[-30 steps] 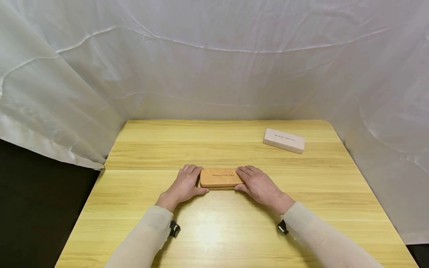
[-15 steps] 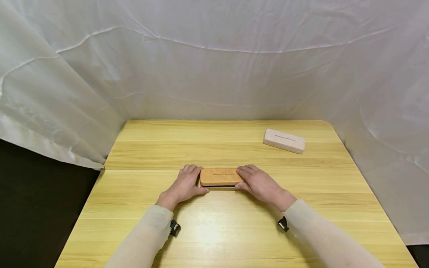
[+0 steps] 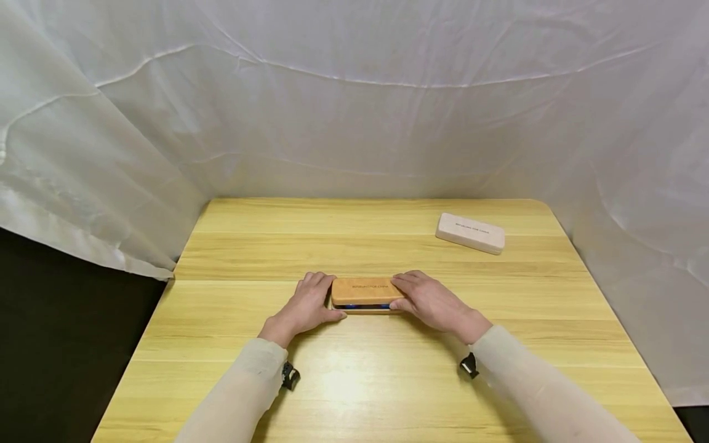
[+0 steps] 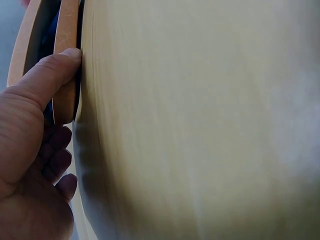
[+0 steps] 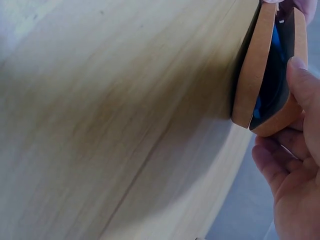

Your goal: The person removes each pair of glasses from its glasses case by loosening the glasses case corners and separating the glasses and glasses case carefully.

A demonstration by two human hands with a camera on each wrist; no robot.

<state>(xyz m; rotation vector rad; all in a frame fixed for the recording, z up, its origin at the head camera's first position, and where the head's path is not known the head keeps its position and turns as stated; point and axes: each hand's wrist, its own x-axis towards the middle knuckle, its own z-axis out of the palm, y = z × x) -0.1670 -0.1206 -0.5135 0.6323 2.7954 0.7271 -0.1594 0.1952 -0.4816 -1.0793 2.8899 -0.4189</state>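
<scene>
A tan glasses case (image 3: 362,288) lies in the middle of the table with its lid raised a little along the front. Through the gap a dark lining and something blue (image 5: 258,107) show, mostly hidden. My left hand (image 3: 306,306) holds the left end of the case, its thumb pressed on the front wall of the lower half (image 4: 65,100). At the other end my right hand (image 3: 434,306) grips the lid (image 5: 280,121), the thumb under its front edge and the fingers behind.
A pale pinkish glasses case (image 3: 471,233) with lettering lies closed at the back right of the wooden table (image 3: 354,394). White curtains (image 3: 388,123) hang behind the table and along both sides.
The lid of the tan glasses case has risen from nearly closed to a visible gap, lifted by the right hand. The left hand keeps its place on the left end.
</scene>
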